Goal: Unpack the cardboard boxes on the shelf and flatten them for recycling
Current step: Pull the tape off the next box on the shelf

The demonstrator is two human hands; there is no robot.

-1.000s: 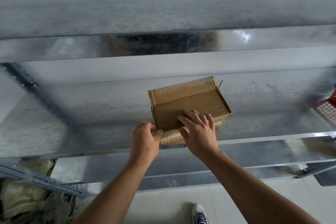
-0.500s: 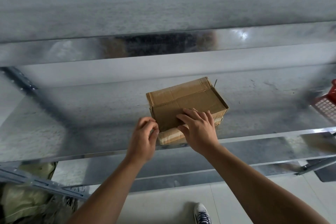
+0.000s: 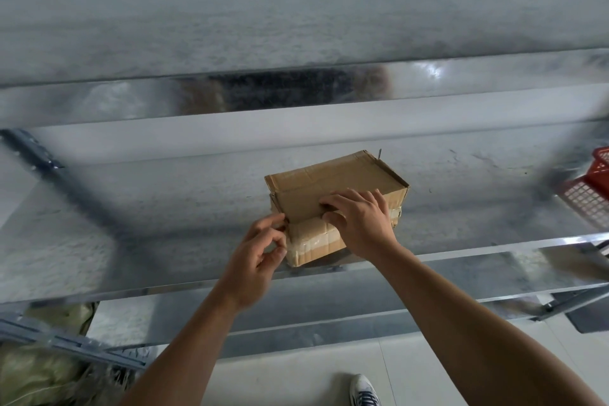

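A small brown cardboard box sits near the front edge of a shiny metal shelf, its top flaps folded down and old tape on its front face. My right hand lies over the box's front: the fingers rest on the near top flap and the thumb sits just under that flap's edge, pinching it. My left hand hovers at the box's front left corner with loosely curled fingers. Its index fingertip touches the flap's corner, and it holds nothing.
A red plastic basket stands at the shelf's right end. Another metal shelf runs overhead, and one more lies below. Pale sacks fill the lower left. A shoe stands on the light floor.
My left hand has let go of the box's left corner and drawn back a little, fingers loosening. My right hand has slid to the flap's front edge, thumb going under it.
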